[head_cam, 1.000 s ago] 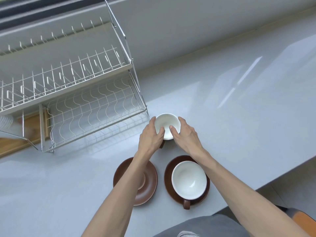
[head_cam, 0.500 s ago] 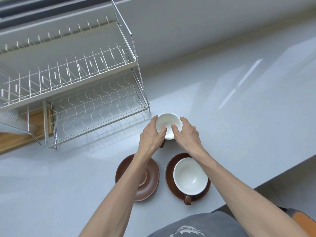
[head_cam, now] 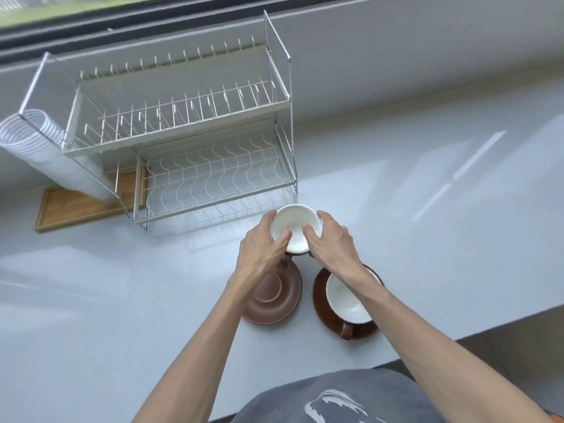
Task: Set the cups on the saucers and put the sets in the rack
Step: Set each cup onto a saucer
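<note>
Item 1: white-lined brown ceramic cup (head_cam: 295,227), held between both my hands just in front of the rack's lower tier, at 12 o'clock from the 2 saucers. My left hand (head_cam: 263,251) curls round its 9 o'clock side, thumb on the far rim and fingertips (head_cam: 285,234) on the near rim. My right hand (head_cam: 332,243) grips its 3 o'clock side the same way. Whether the cup touches the desk I cannot tell.

Item 2: empty round brown saucer (head_cam: 274,296), flat on the pale grey desk (head_cam: 427,239), partly under my left wrist.

Item 3: second brown saucer (head_cam: 323,312) at 3 o'clock of the first, just beside it, carrying another white-lined cup (head_cam: 346,303) upright, brown handle pointing to 6 o'clock.

Item 4: 2-tier chrome wire dish rack (head_cam: 189,138) at 10 o'clock from the held cup, both tiers bare, standing on the desk.

Item 5: stack of ribbed clear plastic cups (head_cam: 39,145) lying tilted at the rack's 9 o'clock end, above a wooden tray (head_cam: 79,206).
</note>
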### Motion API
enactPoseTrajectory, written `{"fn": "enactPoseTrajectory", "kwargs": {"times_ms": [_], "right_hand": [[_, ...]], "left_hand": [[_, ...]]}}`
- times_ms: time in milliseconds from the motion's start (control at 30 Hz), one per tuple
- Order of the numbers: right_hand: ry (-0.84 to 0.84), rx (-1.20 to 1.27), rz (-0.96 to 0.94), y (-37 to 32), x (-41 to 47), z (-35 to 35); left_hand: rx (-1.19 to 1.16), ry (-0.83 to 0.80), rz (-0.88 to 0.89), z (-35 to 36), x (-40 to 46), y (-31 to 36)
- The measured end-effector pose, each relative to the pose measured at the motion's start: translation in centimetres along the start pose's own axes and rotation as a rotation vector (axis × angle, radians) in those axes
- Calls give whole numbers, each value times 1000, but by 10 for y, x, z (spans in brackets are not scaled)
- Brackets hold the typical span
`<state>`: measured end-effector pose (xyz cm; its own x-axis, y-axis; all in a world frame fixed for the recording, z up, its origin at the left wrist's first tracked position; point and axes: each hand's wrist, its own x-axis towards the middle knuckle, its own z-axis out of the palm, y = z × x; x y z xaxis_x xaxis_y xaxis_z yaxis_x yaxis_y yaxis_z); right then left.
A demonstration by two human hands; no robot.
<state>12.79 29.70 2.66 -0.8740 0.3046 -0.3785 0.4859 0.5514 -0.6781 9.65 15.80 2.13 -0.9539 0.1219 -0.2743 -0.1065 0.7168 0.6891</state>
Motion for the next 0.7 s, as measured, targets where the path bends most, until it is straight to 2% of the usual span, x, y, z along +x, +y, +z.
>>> {"fn": "enactPoseTrajectory", "kwargs": {"times_ms": [700], "right_hand": [[-166, -65, -61, 4, -58, 60]], "left_hand": [[-64, 26, -176, -18, -71, -74]]}}
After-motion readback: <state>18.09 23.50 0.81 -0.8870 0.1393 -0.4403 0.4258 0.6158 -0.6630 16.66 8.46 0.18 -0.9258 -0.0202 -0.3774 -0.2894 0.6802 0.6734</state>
